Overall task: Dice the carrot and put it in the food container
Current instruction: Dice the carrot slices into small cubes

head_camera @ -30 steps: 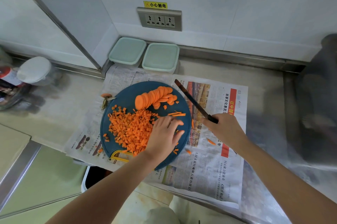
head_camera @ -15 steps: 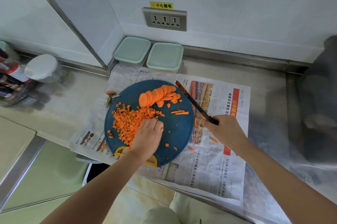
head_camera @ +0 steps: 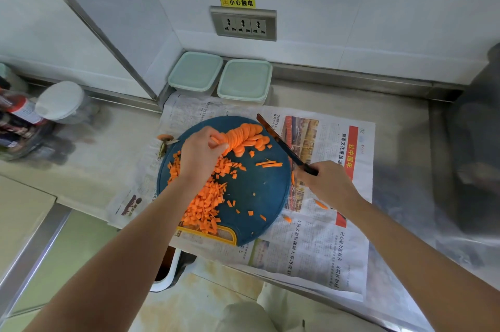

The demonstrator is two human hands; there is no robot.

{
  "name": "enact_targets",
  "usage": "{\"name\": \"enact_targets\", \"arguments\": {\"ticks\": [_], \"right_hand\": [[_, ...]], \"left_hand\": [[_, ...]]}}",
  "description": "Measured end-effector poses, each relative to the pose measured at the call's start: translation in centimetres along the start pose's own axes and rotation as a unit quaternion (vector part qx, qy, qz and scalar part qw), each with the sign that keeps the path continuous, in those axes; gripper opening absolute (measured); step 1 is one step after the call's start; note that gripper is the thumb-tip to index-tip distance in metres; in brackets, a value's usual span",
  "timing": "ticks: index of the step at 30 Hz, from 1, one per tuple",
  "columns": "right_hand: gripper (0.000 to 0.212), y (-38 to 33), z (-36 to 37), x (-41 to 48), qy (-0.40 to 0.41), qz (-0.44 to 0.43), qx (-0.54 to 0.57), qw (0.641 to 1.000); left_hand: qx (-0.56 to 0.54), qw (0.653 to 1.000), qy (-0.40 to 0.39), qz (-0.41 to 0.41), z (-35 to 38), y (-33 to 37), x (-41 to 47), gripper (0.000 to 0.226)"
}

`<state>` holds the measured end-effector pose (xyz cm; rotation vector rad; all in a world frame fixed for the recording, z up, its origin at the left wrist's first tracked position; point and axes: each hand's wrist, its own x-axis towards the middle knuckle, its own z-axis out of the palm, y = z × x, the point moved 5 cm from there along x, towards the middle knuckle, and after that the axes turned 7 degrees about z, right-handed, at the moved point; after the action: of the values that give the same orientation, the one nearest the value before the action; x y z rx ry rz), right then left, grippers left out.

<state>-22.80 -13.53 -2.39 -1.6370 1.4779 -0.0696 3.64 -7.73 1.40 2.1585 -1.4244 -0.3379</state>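
A round dark-blue cutting board [head_camera: 254,191] lies on newspaper [head_camera: 319,237]. A heap of diced carrot [head_camera: 205,201] covers its left and near part. A row of carrot slices [head_camera: 247,137] lies at its far edge, and my left hand [head_camera: 201,154] pinches the left end of that row. My right hand [head_camera: 327,183] grips the black handle of a knife [head_camera: 278,142], whose blade points up-left over the board's right edge, clear of the slices. Two lidded pale-green food containers [head_camera: 196,72] [head_camera: 244,80] stand against the back wall.
A carrot top and peel [head_camera: 165,142] lie left of the board. A few carrot bits [head_camera: 320,204] sit on the newspaper at the right. A white-lidded jar [head_camera: 61,100] and bottles [head_camera: 19,118] stand at the far left. A wall socket [head_camera: 243,24] is above the containers. A bin [head_camera: 170,269] stands below the counter edge.
My left hand left the diced heap, having pushed it leftward, and moved up to the row of slices, which it now pinches. The knife hand barely shifted.
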Motion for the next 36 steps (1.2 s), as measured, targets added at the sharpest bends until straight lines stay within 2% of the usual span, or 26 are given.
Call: {"name": "enact_targets", "arguments": {"ticks": [2,5,8,10,11,13,15,18,20,24,31,36], "right_hand": [[0.044,-0.3,0.1,0.2,-0.003,-0.002,-0.001,1.0],[0.041,-0.6,0.1,0.4,-0.003,-0.002,0.003,1.0],[0.042,-0.7,0.2,0.5,-0.005,-0.006,0.003,1.0],[0.043,-0.7,0.2,0.7,-0.005,-0.008,-0.003,1.0],[0.044,-0.8,0.3,0.8,-0.005,-0.009,-0.008,1.0],[0.044,-0.9,0.5,1.0,-0.008,-0.014,-0.011,1.0],[0.045,-1.1,0.6,1.0,-0.008,-0.017,-0.006,1.0],[0.042,-1.2,0.6,0.9,-0.007,-0.021,-0.004,1.0],[0.042,-1.2,0.5,0.8,-0.005,-0.023,-0.004,1.0],[0.042,-1.1,0.5,0.6,-0.006,-0.018,0.001,1.0],[0.042,-0.7,0.3,0.6,-0.001,-0.007,0.004,1.0],[0.043,-0.8,0.3,0.5,-0.002,-0.009,-0.002,1.0]], "left_hand": [[0.012,0.999,-0.038,-0.001,0.3,0.0,1.2,0.015],[0.086,0.991,-0.106,0.012,0.9,0.0,2.0,0.02],[0.168,0.98,-0.104,-0.03,0.1,-0.7,2.1,0.028],[0.146,0.982,-0.095,-0.069,-0.5,-1.7,2.3,0.025],[0.122,0.984,-0.11,-0.075,-0.6,-2.0,2.4,0.04],[0.085,0.981,-0.168,-0.046,-0.2,-1.7,2.6,0.063],[0.084,0.967,-0.241,0.019,0.7,-0.7,3.1,0.073],[0.142,0.923,-0.35,0.075,2.1,-0.7,3.9,0.086],[0.174,0.907,-0.374,0.086,2.1,-1.1,4.4,0.091],[0.188,0.906,-0.359,0.124,1.7,-1.0,4.4,0.091],[0.151,0.938,-0.276,0.145,1.2,-2.0,4.2,0.063],[0.131,0.953,-0.232,0.147,0.6,-2.9,3.7,0.055]]}}
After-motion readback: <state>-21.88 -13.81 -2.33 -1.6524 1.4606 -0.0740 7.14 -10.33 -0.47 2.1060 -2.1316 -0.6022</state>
